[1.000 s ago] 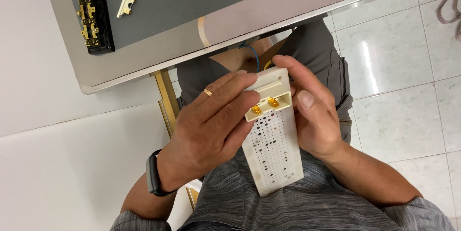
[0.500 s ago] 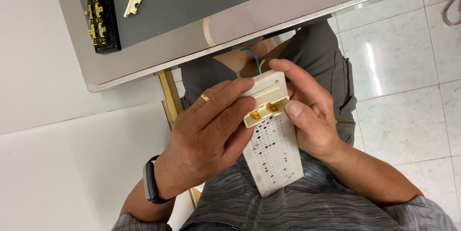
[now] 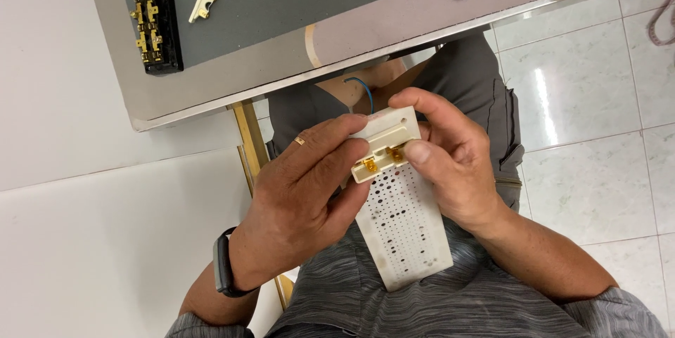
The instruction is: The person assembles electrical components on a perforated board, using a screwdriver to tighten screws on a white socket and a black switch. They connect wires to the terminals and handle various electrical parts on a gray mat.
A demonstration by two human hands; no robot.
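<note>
Perforated white plastic board (image 3: 404,236), rectangular, hand-held.

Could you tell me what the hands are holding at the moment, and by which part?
Both hands, left and right, hold a cream block with brass terminals by its sides, at the top end of a white perforated board.

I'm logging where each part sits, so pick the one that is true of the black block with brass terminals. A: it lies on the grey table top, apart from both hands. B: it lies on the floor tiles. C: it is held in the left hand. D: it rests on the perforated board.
A: the black block lies on the table, far from the left hand and right hand, which hold the perforated board.
</note>
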